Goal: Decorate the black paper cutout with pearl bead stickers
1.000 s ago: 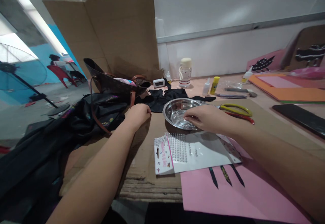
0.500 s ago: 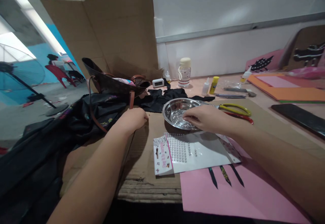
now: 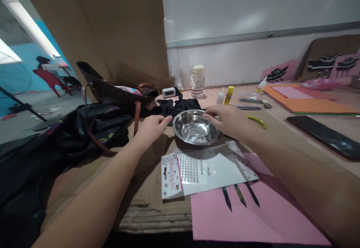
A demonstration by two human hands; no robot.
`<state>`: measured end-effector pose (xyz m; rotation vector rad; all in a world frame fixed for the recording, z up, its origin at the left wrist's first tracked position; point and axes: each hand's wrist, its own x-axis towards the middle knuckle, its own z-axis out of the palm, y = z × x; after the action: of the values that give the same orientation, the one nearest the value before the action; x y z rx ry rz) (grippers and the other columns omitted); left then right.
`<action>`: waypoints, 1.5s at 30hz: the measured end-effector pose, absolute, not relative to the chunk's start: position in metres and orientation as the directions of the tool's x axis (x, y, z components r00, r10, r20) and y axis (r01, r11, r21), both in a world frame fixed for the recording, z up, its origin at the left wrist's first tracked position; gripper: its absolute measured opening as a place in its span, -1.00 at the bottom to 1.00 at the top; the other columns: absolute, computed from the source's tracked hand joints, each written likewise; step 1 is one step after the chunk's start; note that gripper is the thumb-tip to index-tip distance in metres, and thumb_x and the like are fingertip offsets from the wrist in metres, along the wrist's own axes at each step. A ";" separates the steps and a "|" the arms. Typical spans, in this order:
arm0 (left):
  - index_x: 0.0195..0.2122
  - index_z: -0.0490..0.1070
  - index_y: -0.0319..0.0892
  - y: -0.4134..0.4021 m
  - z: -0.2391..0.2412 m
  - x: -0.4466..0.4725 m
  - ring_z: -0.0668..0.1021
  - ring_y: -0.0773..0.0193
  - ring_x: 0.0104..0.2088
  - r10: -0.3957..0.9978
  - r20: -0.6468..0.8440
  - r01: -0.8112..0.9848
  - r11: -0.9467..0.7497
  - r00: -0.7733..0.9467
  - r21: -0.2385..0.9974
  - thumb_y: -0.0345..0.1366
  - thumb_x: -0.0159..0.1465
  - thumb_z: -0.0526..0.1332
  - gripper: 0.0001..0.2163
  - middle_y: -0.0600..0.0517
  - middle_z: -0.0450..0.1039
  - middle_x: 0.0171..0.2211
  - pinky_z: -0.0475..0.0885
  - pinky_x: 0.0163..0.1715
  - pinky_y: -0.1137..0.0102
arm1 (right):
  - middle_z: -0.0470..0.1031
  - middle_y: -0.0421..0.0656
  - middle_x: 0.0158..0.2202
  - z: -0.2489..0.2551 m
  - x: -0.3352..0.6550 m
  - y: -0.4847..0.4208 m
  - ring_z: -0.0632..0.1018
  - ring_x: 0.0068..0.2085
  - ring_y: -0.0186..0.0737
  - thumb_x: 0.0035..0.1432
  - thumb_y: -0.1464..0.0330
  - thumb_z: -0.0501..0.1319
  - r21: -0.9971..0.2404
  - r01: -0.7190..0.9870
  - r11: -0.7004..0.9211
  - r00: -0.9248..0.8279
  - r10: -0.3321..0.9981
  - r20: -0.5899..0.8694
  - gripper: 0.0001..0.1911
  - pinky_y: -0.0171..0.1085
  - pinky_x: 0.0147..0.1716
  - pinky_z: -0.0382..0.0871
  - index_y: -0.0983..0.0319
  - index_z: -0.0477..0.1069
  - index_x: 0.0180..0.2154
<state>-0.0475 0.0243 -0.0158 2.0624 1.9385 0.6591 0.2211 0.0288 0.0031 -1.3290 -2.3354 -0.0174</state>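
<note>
My left hand (image 3: 154, 126) hovers just left of a shiny metal bowl (image 3: 180, 133), fingers stretched toward its rim, nothing visible in them. Over the bowl's right rim is my right hand (image 3: 229, 122), thumb and forefinger curved together in a pinch; whatever is between the tips is too small to make out. Small clear beads (image 3: 204, 140) lie in the bowl's bottom. In front of it rests a white card of stick-on gems (image 3: 189, 167), partly used. Three narrow dark strips (image 3: 240, 195) stick out beneath it onto a pink sheet (image 3: 253, 221).
Black cloth (image 3: 70, 128) and a brown handbag (image 3: 112, 94) fill the left. Behind the bowl stand a bottle (image 3: 197, 81), a glue bottle (image 3: 220, 97) and a yellow glue stick (image 3: 229, 95). A yellow handle (image 3: 258, 121) shows behind my right hand; a black phone (image 3: 323, 135) lies right.
My left hand has moved right toward the bowl, its fingers straightening. My right hand has drawn back from the bowl's middle to its right rim. The view has shifted slightly right.
</note>
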 end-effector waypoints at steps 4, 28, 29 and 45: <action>-0.63 0.27 -0.12 0.028 -0.027 -0.041 0.46 0.22 -0.56 0.992 0.098 0.858 -0.115 0.076 0.500 0.09 0.37 -0.04 -0.48 0.04 0.38 -0.65 0.19 -0.51 0.35 | 0.52 0.09 0.04 -0.001 0.229 0.039 0.52 0.00 0.10 0.32 0.21 0.10 -0.210 0.886 0.414 -0.312 0.865 0.392 -0.62 -0.06 -0.14 0.36 0.28 0.47 0.02; -0.40 0.43 -0.20 0.014 -0.012 -0.032 0.42 0.26 -0.41 0.923 0.370 0.756 -0.319 0.110 0.572 -0.29 0.13 0.14 -0.88 0.08 0.43 -0.46 0.32 -0.38 0.41 | 0.60 -0.12 -0.17 -0.019 0.204 0.019 0.54 -0.14 -0.17 0.24 0.44 0.25 -0.171 0.573 0.801 -0.734 0.595 0.328 -0.81 -0.23 -0.13 0.35 0.20 0.56 -0.10; -0.40 0.43 -0.20 0.014 -0.012 -0.032 0.42 0.27 -0.42 0.922 0.369 0.754 -0.325 0.118 0.571 -0.30 0.13 0.14 -0.88 0.08 0.42 -0.47 0.32 -0.38 0.41 | 0.60 -0.12 -0.15 -0.022 0.202 0.018 0.55 -0.12 -0.16 0.23 0.41 0.28 -0.180 0.579 0.795 -0.732 0.604 0.315 -0.78 -0.23 -0.12 0.35 0.20 0.55 -0.07; -0.39 0.49 -0.21 0.019 -0.017 -0.034 0.46 0.27 -0.40 0.917 0.369 0.710 -0.361 0.152 0.605 -0.31 0.12 0.14 -0.84 0.09 0.48 -0.44 0.29 -0.37 0.41 | 0.55 -0.12 -0.24 -0.030 0.201 0.027 0.51 -0.20 -0.18 0.25 0.49 0.13 -0.215 0.691 0.690 -0.620 0.719 0.313 -0.83 -0.25 -0.22 0.31 0.21 0.49 -0.25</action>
<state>-0.0340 0.0186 -0.0171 2.1443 1.5729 1.0216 0.2011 0.0273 -0.0303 -1.1022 -2.5275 0.1038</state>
